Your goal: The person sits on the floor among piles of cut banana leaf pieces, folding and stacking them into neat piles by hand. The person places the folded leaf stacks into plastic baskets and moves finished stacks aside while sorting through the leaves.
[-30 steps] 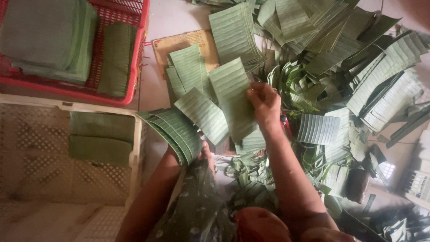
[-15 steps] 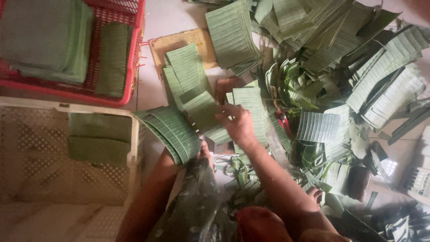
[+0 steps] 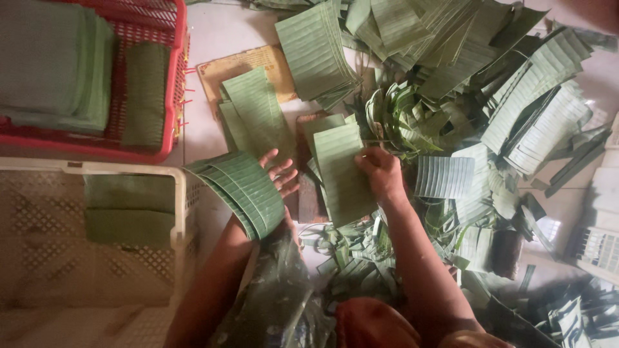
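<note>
Leaves everywhere, but your left hand (image 3: 278, 175) is cradling a curved leaf stack (image 3: 242, 190) close in, while your right hand (image 3: 382, 174) pinches the cut leaf piece (image 3: 342, 171), long axis running away from you, toward the leaf pile (image 3: 464, 77).

Up in the corner, a red basket (image 3: 175, 77) full of folded green leaves. Below it, a cream crate (image 3: 39, 212) with two more folded leaves inside. On the floor, a brown board (image 3: 219, 67). Far right, a messy heap of leaf scraps (image 3: 516, 122).
</note>
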